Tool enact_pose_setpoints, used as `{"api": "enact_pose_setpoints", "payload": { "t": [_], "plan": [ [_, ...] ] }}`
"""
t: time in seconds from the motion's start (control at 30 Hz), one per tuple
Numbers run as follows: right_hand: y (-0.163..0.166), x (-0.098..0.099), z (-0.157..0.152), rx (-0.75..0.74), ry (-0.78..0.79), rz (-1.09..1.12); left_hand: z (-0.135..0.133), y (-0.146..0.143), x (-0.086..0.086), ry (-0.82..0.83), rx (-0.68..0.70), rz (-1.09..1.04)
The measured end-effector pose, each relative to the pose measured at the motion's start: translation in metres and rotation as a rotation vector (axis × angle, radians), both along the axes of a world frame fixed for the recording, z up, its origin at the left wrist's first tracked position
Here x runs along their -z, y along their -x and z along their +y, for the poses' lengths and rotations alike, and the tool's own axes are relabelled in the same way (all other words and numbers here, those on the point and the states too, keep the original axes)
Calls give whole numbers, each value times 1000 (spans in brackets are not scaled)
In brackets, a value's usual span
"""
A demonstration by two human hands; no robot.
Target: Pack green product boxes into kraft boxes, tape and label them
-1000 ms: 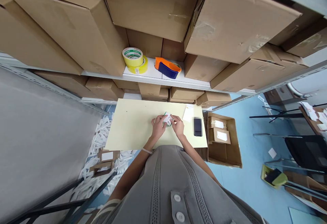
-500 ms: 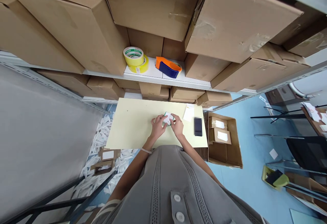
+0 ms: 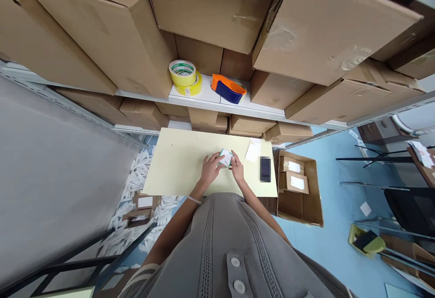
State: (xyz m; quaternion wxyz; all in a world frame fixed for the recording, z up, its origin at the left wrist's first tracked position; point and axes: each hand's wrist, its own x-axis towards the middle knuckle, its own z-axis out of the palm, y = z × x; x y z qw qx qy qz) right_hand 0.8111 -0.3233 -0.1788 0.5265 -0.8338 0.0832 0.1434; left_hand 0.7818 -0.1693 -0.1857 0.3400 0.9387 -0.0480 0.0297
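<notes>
Head view: a small white-and-green packet (image 3: 226, 157) is gripped from both sides by the left hand (image 3: 212, 168) and right hand (image 3: 237, 170), which are now eased slightly apart, so more of it is exposed over the pale yellow tabletop (image 3: 176, 162).

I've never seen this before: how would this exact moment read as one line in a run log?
left hand: holding small white-and-green item | right hand: holding same item | under hands: pale yellow table
</notes>
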Motion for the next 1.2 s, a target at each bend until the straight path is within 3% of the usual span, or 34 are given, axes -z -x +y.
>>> {"api": "enact_pose_setpoints", "payload": {
  "t": [0.1, 0.27, 0.53, 0.73, 0.93, 1.07, 1.2],
  "plan": [
    [-5, 0, 2, 114, -175, 179, 2, 0, 2, 33, 9, 4],
    [-12, -1, 7, 125, -330, 295, 11, -1, 6, 139, 7, -13],
    [-35, 4, 61, -10, -343, 298, 54, -2, 2, 134, -186, 3],
    [-60, 4, 137, -188, -341, 311, 112, 0, -2, 110, -396, -28],
    [-64, 9, 211, -372, -337, 300, 167, 12, -7, 98, -595, -58],
    [-68, 9, 228, -393, -268, 290, 179, 15, -2, 65, -620, -66],
    [-70, 4, 217, -373, -272, 309, 176, 11, 0, 83, -595, -115]
  ]
}}
